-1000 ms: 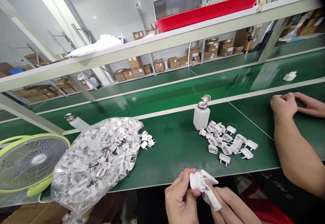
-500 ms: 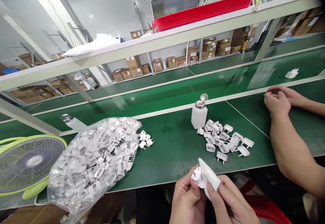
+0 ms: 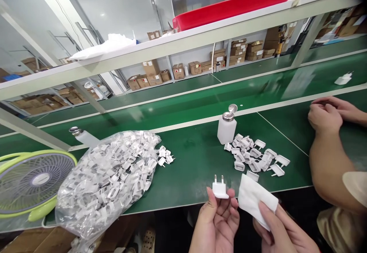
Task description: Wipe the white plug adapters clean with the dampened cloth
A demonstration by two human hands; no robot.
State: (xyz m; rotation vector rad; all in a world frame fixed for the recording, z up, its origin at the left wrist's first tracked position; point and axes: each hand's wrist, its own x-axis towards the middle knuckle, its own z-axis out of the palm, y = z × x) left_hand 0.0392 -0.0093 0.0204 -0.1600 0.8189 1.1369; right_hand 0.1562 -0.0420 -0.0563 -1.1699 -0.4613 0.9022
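Observation:
My left hand (image 3: 219, 222) holds a small white two-pin plug piece (image 3: 220, 188) at its fingertips, pins pointing up, just over the near edge of the green table (image 3: 195, 168). My right hand (image 3: 282, 232) pinches a folded white cloth (image 3: 255, 198) to the right of the plug, apart from it. Beyond my hands lies a loose pile of white plug pieces (image 3: 255, 155), and behind that stands a white dispenser bottle (image 3: 226, 128) with a metal top.
A clear bag full of white plug pieces (image 3: 106, 180) lies at the left, with a few loose ones (image 3: 164, 155) beside it. A green fan (image 3: 31, 182) and a second bottle (image 3: 83, 136) are farther left. Another person's hands (image 3: 327, 113) and forearm rest at the right.
My hands have separated: the cloth, which was wrapped against the plug piece, is now off to the right, and the plug piece stands bare with its pins up.

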